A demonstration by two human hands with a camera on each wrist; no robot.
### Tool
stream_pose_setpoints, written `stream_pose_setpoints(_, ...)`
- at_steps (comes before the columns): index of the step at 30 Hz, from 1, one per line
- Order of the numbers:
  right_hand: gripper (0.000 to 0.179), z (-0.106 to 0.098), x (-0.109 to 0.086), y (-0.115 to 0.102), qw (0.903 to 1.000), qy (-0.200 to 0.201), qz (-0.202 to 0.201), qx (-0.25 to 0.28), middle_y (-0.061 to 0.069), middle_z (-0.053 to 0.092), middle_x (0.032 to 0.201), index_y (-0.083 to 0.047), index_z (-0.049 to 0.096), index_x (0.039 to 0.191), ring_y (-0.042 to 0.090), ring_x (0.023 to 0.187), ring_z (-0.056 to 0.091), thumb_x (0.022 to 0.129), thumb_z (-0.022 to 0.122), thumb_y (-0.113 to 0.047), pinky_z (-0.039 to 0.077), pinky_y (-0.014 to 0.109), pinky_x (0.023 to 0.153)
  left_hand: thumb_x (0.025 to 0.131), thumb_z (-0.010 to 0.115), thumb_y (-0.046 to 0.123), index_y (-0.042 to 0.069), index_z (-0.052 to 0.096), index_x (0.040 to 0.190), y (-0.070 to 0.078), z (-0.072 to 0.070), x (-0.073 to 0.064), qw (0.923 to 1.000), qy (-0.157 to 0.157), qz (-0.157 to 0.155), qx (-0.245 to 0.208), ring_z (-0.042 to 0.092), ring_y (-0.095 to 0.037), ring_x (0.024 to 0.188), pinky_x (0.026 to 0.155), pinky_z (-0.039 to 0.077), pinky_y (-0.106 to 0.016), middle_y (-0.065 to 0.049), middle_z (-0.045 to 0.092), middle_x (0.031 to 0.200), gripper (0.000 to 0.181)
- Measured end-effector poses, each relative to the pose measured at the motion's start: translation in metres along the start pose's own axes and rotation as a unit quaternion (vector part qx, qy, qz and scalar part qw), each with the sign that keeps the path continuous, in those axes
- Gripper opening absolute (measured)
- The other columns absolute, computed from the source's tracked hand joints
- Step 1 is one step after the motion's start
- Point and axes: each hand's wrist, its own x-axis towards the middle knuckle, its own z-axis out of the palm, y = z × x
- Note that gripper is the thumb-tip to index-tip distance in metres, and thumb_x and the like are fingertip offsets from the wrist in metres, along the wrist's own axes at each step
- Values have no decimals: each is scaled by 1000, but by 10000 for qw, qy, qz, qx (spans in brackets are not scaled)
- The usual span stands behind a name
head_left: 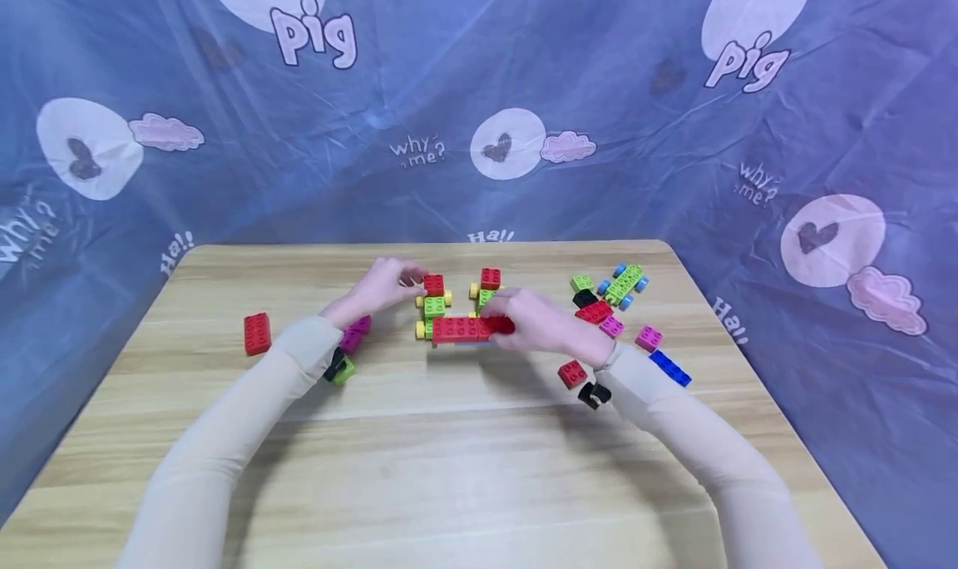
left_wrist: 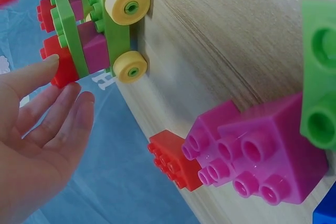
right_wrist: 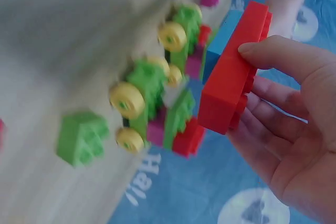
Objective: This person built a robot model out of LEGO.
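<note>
A blue printed cloth (head_left: 449, 70) stands behind a wood-grain worktop (head_left: 419, 469), where toy bricks lie around 2 working hands. In the middle of the worktop are 2 wheeled stacks, the left stack (head_left: 434, 306) and the right stack (head_left: 486, 301), built of green, pink and red pieces with yellow wheels. The long red bar (head_left: 456, 329) sits in front of them in the head view, with a blue piece (right_wrist: 223, 38) along its underside; whether it touches either stack, I cannot tell. The right hand (head_left: 535, 319) grips the bar near its right end, thumb on 1 side and fingers on the other. The left hand (head_left: 385, 286) pinches the red block (left_wrist: 62, 61) on the left stack between thumb and fingertips. The bar should be light, stiff and smooth, hard to break but liable to part at a joint if bent; its long flat sides, near the middle, look the best hold. The stacks would probably roll if pushed, so steadying them low on the green bodies seems wise. Smaller loose pieces include a blue brick (head_left: 669, 368) and a black piece (head_left: 595, 395).
</note>
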Motion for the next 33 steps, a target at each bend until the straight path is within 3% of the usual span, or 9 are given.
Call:
stream_pose_setpoints(5, 29, -19, 15, 16, 9995, 216, 188, 109, 10, 74, 101, -2, 71, 108, 16, 79, 66, 81, 77, -13, 56, 26, 68, 88, 73, 12, -4, 66, 121, -2, 4, -2, 10000, 59, 26, 34, 72, -30, 93, 84, 60, -39, -20, 74, 105, 37)
stream_pose_setpoints(11, 31, -32, 36, 33, 9988, 257, 406, 31, 11, 74, 106, -2, 72, 110, 21, 91, 70, 83, 76, -15, 59, 33, 78, 88, 72, 10, -5, 66, 120, -4, 4, -2, 9999, 109, 1, -30, 72, -31, 95, 87, 60, -40, -20, 74, 106, 36)
stream_pose_setpoints(19, 31, -32, 55, 44, 9982, -31, 603, -12, 11, 73, 109, -4, 72, 111, 24, 98, 68, 83, 75, -17, 57, 38, 85, 88, 73, 11, -5, 64, 123, -3, 8, -3, 9998, -23, -182, -127, 71, -30, 97, 88, 60, -38, -21, 72, 112, 40)
stream_pose_setpoints(28, 33, -30, 70, 49, 9973, -179, 714, -32, 11, 72, 111, -6, 71, 113, 25, 98, 68, 83, 76, -19, 57, 40, 85, 87, 74, 12, -7, 64, 123, -4, 7, -1, 9996, 113, -224, -133, 72, -32, 97, 88, 59, -40, -22, 72, 112, 41)
stream_pose_setpoints(33, 31, -29, 78, 51, 9977, -175, 655, -30, 9, 73, 112, -7, 72, 112, 23, 97, 68, 84, 75, -18, 57, 40, 86, 87, 74, 13, -9, 57, 131, -2, 4, 0, 9994, 86, -287, -183, 72, -33, 99, 89, 59, -41, -22, 72, 113, 51)
